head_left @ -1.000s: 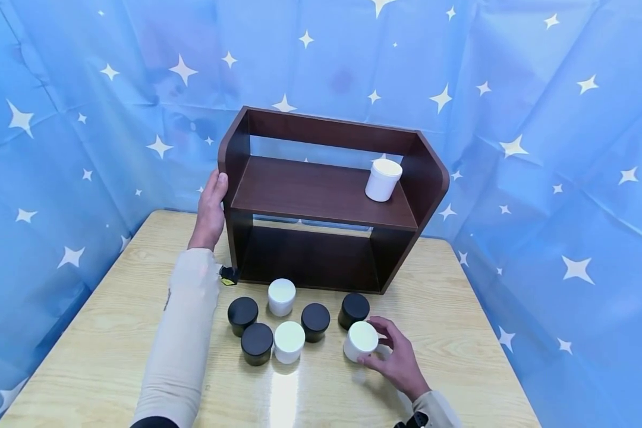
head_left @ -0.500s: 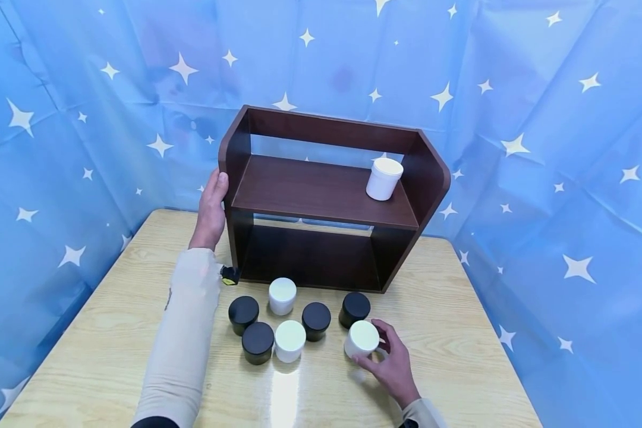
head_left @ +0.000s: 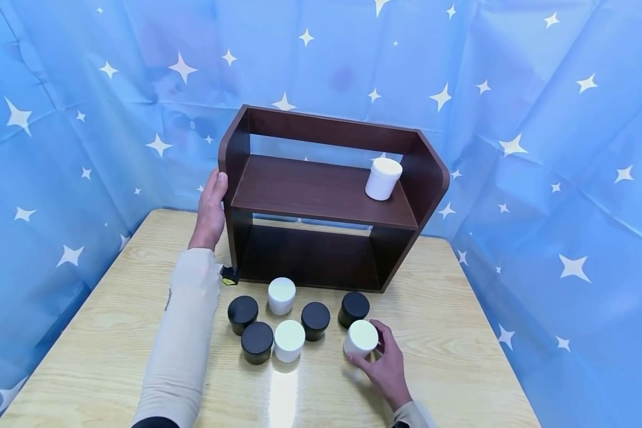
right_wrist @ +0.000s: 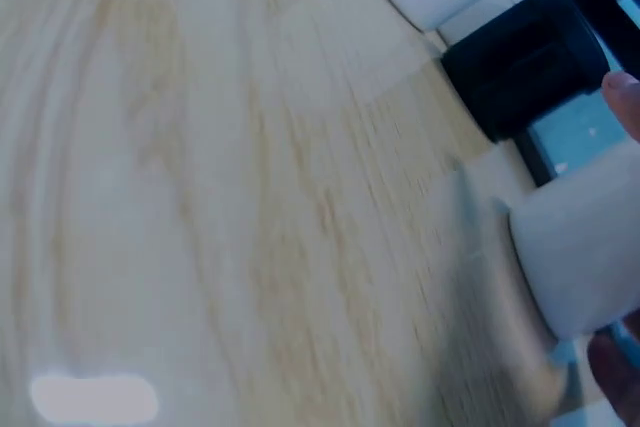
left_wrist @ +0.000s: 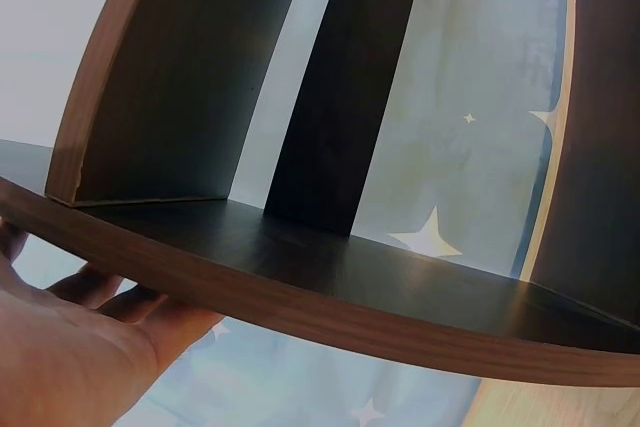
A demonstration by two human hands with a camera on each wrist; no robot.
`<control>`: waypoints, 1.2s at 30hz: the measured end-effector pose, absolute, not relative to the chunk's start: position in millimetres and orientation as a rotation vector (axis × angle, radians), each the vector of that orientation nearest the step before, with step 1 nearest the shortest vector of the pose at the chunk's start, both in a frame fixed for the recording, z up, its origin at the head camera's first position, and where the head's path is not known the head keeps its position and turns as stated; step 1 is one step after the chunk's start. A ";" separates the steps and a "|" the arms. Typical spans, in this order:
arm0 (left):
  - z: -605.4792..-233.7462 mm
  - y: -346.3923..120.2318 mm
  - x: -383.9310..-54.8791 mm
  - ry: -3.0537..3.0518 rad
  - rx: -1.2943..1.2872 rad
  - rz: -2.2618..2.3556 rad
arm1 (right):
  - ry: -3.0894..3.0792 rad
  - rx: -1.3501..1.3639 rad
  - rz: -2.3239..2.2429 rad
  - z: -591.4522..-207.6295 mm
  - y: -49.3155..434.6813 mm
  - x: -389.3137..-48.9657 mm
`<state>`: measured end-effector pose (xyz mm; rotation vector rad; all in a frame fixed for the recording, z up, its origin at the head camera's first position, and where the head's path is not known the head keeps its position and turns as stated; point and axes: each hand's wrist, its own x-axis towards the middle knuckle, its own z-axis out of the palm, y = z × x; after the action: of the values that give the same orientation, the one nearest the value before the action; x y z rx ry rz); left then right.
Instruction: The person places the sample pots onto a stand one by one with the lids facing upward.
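I have the right hand gripping a white jar at a black jar's six o'clock, left hand uncurled against the shelf's nine-o'clock side: seemingly the grasping step, calling for a firm pinch before any lift.

A pale wood-grained tabletop shines smooth and glossy, a bright glare streaking it between its left and right edges. Toward the surface's far edge, a shelf unit of dark wood or wood-look board shows smooth faces with a low sheen, fine grain visible along its redder front edges. White jars, one near the unit's right side, look like smooth plastic with a soft gloss; black jars carry duller, matt lids. Beige cloth wrinkles along a sleeve over the surface's left side, and a blue curtain hangs creased, its thin material smooth and faintly shiny.
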<state>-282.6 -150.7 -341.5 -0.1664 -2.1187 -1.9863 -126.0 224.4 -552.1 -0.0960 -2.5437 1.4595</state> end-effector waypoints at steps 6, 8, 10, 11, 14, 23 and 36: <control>-356.6 -153.8 -299.0 -2.124 -0.153 -1.978 | -2.501 -0.117 1.477 -551.4 219.0 -126.6; -357.7 -154.5 -300.0 -2.127 -0.149 -1.976 | -2.482 -0.134 1.489 -551.8 216.8 -127.2; -356.0 -154.7 -298.5 -2.128 -0.145 -1.978 | -2.466 -0.158 1.504 -552.3 214.3 -127.8; -354.7 -154.7 -297.3 -2.127 -0.148 -1.979 | -2.458 -0.172 1.510 -552.3 213.1 -128.0; -350.2 -154.5 -293.2 -2.114 -0.167 -1.982 | -2.434 -0.199 1.520 -552.5 209.6 -129.3; -356.4 -157.8 -301.2 -2.110 -0.158 -1.966 | -2.430 -0.246 1.439 -554.7 203.4 -134.7; -350.5 -153.8 -293.5 -2.102 -0.164 -1.979 | -2.400 -0.281 1.428 -561.4 198.2 -135.2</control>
<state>-293.5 -153.8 -350.5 -0.1639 -2.1023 -1.9787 -135.2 198.2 -561.4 -0.2811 -2.4005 1.4278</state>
